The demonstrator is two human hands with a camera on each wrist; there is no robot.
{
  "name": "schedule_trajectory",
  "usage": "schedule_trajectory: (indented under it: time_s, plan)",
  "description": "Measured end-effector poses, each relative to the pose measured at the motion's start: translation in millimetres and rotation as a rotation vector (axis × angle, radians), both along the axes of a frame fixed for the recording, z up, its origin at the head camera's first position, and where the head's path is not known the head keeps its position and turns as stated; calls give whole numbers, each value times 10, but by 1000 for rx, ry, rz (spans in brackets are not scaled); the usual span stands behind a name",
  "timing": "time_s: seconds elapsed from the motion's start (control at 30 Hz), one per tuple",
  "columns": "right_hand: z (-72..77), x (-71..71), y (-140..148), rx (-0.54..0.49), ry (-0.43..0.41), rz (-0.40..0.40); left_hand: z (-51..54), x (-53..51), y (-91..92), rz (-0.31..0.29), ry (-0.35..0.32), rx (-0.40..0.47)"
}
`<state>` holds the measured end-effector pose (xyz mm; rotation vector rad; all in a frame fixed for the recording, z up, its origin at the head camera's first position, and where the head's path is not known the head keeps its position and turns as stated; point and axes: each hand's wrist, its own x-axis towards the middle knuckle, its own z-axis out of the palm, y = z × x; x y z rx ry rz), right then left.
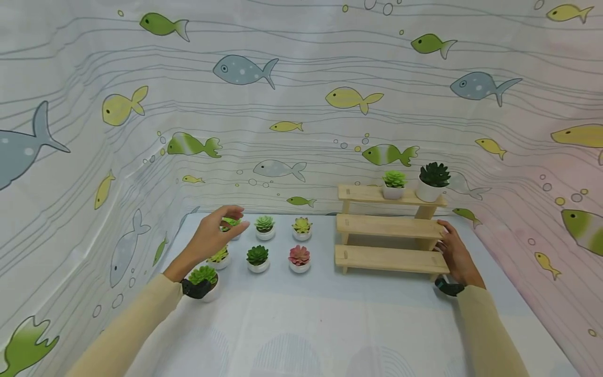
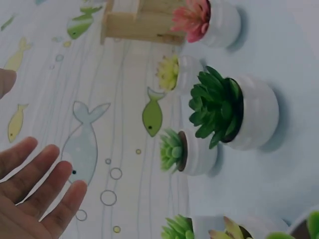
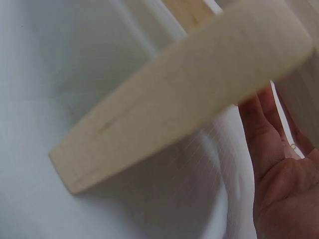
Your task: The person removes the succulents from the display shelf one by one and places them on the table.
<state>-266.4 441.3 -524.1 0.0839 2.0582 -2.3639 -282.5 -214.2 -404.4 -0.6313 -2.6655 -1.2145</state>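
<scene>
My left hand (image 1: 219, 230) is raised over the left group of small potted succulents, thumb and fingers apart with nothing between them. Partly hidden behind it is a light green succulent (image 1: 231, 224). In the left wrist view the fingers (image 2: 37, 181) spread loosely, clear of a dark green succulent (image 2: 219, 107) in a white pot. My right hand (image 1: 454, 254) grips the right end of a three-step wooden plant stand (image 1: 388, 226) at its middle step. The right wrist view shows that hand (image 3: 284, 164) beside a wooden board (image 3: 184, 94), its fingertips hidden.
On the top step stand a green succulent (image 1: 394, 183) and a larger dark one (image 1: 432, 180). Pink (image 1: 299, 256), yellow (image 1: 302, 226) and pale green (image 1: 265, 225) succulents stand left of the stand. A bigger green plant (image 1: 204, 280) is near my left wrist. Fish-printed cloth (image 1: 301, 146) rises behind.
</scene>
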Motion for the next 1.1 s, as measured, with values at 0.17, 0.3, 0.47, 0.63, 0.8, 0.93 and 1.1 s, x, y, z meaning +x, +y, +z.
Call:
schedule_trajectory:
  time_s: [0.17, 0.3, 0.47, 0.63, 0.8, 0.93, 1.1]
  plan:
    - [-17, -10, 14, 11, -1, 3, 50, -154, 173, -36, 18, 13]
    - [21, 5, -13, 32, -19, 3, 66, -267, 305, -61, 27, 24]
    - [90, 52, -58, 25, -3, 10, 100, -397, 496, -106, 52, 24]
    - [14, 17, -22, 10, 2, 3, 132, -481, 715, -145, 59, 41]
    - [-17, 14, -6, 12, 5, 0, 130, -547, 924, -176, 47, 51]
    - [-20, 19, 5, 9, 11, 8, 135, -617, 1092, -200, 54, 65]
    - [-16, 3, 11, 6, 19, 14, 128, -708, 1286, -232, 58, 87]
